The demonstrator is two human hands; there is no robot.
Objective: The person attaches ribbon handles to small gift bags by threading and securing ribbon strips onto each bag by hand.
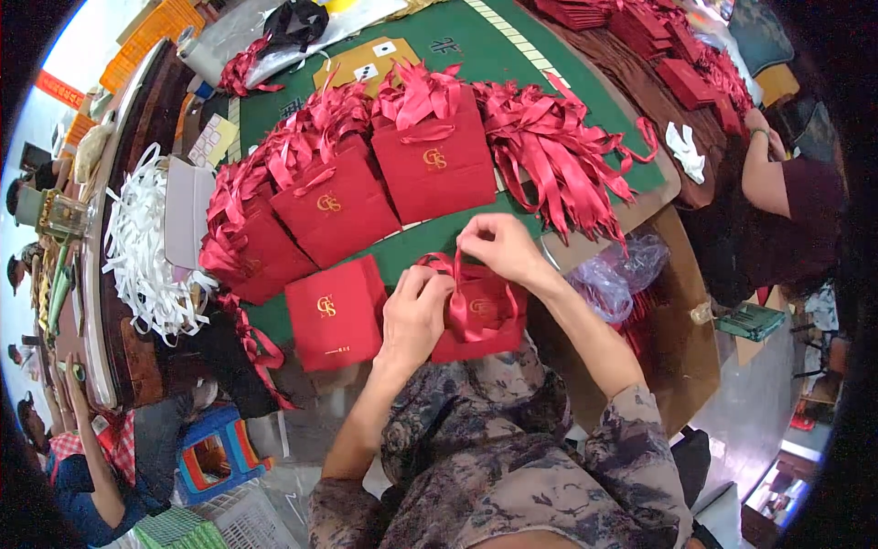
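A small red gift bag [494, 343] with gold lettering lies at the table's near edge, close to my body. Red satin ribbon [457, 302] runs at its top edge. My right hand [503, 245] pinches the ribbon between thumb and fingers above the bag. My left hand [416, 316] is closed at the bag's upper left corner, its fingertips on the ribbon there; they partly hide it. Just left of that hand, a flat red bag [334, 316] rests with its gold mark facing up.
Several red bags with ribbon handles [434, 169] stand beyond my hands on the green table [448, 46]. Loose red ribbons [558, 156] pile at right, white ribbons [151, 247] at left. An open cardboard box [681, 339] with plastic sits right. Other people work on both sides.
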